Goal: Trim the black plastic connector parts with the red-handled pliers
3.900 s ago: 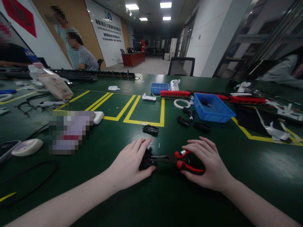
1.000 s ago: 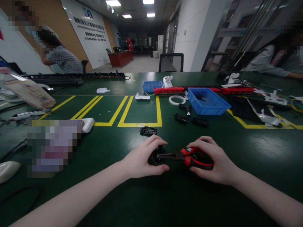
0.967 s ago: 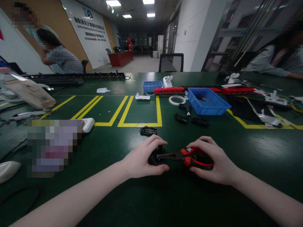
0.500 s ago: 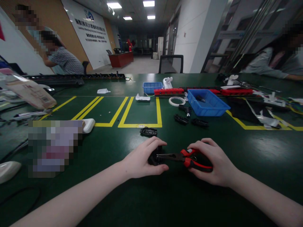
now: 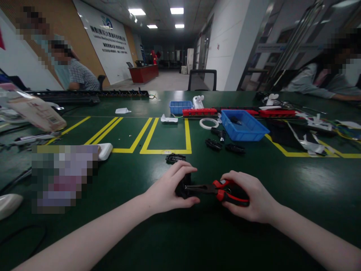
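My left hand (image 5: 172, 187) is curled around a small black part (image 5: 182, 187), which its fingers partly cover. Red-and-black pliers (image 5: 222, 191) are held by the handles in my right hand (image 5: 251, 194). Their long jaws point left and reach the black part; whether they grip it is too small to tell. Just beyond my left fingers lies another black part (image 5: 175, 158). Two similar black pieces (image 5: 213, 144) (image 5: 235, 148) and a black fitting (image 5: 219, 134) rest farther to the right.
A blue bin (image 5: 244, 126) holds a dark item. Near it are a white ring (image 5: 209, 123), red strips (image 5: 199, 112) and a smaller blue bin (image 5: 181, 107). A white mouse (image 5: 9, 205) sits at far left. People are seated at both sides.
My right hand and the pliers have shifted slightly left, with the handles a little closer together. The camera view has moved slightly.
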Motion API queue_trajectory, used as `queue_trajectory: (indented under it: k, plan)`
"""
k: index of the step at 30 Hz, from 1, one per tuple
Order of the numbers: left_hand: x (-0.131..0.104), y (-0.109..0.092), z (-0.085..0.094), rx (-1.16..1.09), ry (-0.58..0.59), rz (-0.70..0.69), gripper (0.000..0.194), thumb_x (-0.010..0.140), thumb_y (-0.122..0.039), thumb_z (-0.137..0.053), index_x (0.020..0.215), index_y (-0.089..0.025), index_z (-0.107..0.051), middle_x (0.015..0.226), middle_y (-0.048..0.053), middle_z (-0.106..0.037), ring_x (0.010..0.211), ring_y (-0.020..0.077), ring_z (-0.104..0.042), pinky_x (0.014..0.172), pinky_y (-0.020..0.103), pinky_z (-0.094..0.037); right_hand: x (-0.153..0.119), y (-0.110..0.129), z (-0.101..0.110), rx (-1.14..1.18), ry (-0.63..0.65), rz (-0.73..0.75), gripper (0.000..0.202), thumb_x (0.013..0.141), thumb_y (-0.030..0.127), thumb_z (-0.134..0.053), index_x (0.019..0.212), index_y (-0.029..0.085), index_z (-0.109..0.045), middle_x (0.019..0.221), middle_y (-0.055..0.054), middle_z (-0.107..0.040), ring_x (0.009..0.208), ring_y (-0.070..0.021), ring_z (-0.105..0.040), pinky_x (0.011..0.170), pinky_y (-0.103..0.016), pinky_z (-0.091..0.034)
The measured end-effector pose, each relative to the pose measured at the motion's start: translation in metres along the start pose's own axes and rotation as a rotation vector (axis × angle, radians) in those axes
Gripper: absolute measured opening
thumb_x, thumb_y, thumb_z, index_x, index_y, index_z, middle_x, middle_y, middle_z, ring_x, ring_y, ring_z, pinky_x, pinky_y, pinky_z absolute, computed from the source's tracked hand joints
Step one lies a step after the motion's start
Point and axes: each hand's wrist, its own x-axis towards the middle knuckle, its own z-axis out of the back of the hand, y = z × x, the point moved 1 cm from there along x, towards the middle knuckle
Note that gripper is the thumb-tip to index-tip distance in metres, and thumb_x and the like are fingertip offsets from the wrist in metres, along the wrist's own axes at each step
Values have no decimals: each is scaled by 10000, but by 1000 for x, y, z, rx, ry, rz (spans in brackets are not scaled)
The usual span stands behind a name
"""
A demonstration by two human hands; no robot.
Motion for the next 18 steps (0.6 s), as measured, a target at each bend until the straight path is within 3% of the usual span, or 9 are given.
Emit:
queue_trajectory:
  k: [7, 13, 18]
  plan:
    - [-1, 1, -1, 58, -80, -48, 528, 765, -359, -680, 1212, -226, -434, 1255, 93, -422, 1189, 255, -426, 973, 411, -432, 0, -2, 0, 8, 40, -19, 379, 702, 347, -625, 1032, 180, -540, 878, -66, -644, 695, -172, -589, 616, -316, -471]
    - [1, -2, 2, -20, 84, 16, 409, 777, -397, -619, 1122, -199, -526, 1120, 69, -524, 978, 226, -543, 847, 389, -484, 0, -4, 1, -20, -18, 30, 385, 701, 351, -622, 1035, 181, -533, 848, -62, -639, 660, -165, -577, 591, -305, -461]
    - [1, -3, 4, -32, 72, 40, 381, 783, -379, -597, 1112, -198, -535, 1106, 64, -528, 949, 217, -547, 829, 376, -482, 0, -4, -1, 31, -44, 17, 367, 710, 339, -616, 1034, 201, -511, 875, -58, -626, 697, -167, -584, 619, -309, -473]
